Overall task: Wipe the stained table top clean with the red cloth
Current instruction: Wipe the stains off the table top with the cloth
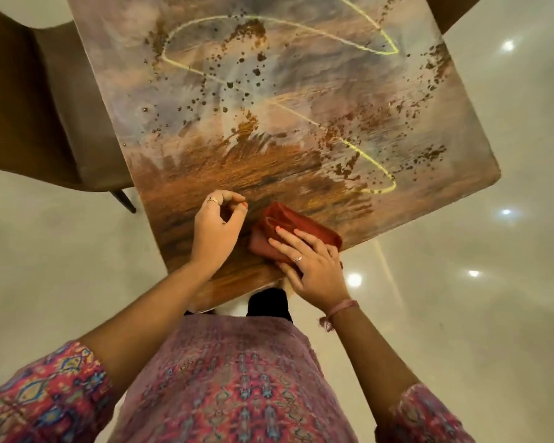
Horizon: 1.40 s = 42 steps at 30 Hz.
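Cloth [296, 233] is folded into a thick red pad and sits on the near right part of the tabletop [179, 203], right up against the right edge by the near corner. From my feed the right hand [311, 270] lies flat on top of it, fingers [283, 244] stretched out and spread, palm down, pressing rather than gripping, so it's not closed around anything. A ring shows on one finger and a pink thread band on that wrist.

Left hand [216, 231] is just beside the cloth on its left, resting on the wood with its fingers curled in loosely, thumb and fingertips nearly meeting. I can't tell if it's pinching anything; looks empty to me. It wears a ring too.

Near strip of the tabletop around the hands shows brown wood grain. Farther out it's covered in pale smeary streaks, brown stains [250, 30] and specks, plus thin yellow-green lines [368, 151] looping across.

Brown chair [29, 107] is tucked against the far left side. Glossy pale floor [461, 314] all round, with bright light spots reflected in it.
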Each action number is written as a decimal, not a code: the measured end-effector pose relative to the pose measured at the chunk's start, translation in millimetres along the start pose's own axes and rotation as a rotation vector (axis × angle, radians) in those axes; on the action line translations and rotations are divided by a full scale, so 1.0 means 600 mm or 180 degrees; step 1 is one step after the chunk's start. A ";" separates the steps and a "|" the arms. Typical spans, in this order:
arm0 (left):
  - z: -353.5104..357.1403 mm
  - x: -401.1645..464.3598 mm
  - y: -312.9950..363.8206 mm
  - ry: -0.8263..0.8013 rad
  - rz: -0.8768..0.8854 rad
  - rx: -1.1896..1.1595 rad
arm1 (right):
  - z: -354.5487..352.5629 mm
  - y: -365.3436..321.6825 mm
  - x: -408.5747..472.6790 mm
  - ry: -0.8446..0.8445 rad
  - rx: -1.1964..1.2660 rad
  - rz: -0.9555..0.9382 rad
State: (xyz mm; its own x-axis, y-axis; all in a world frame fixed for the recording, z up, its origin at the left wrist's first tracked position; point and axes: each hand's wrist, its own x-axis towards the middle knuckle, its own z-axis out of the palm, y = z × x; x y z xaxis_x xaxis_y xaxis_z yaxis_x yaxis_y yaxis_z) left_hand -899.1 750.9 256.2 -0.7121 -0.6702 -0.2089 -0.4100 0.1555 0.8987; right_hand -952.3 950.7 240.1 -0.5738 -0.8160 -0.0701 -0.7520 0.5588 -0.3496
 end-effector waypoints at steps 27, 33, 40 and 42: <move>0.146 -0.055 -0.018 0.0499 0.0577 0.0072 | -0.097 0.187 0.264 0.0618 -0.0013 0.1804; 0.147 -0.054 -0.021 0.0464 0.0627 -0.0025 | -0.053 0.107 0.120 -0.0191 -0.0023 -0.0441; 0.143 -0.053 -0.022 0.0356 0.0538 -0.0062 | -0.094 0.210 0.304 0.0828 0.0116 0.1737; 0.142 -0.053 -0.022 0.0376 0.0547 -0.0087 | -0.081 0.161 0.293 0.0775 0.0145 0.1378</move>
State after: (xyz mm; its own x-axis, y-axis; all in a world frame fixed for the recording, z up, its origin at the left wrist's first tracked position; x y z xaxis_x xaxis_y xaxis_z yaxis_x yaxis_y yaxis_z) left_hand -919.3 832.1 218.1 -0.6977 -0.7163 -0.0064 -0.2716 0.2562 0.9277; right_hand -1141.7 868.6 239.4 -0.8934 -0.4492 0.0005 -0.4161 0.8272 -0.3775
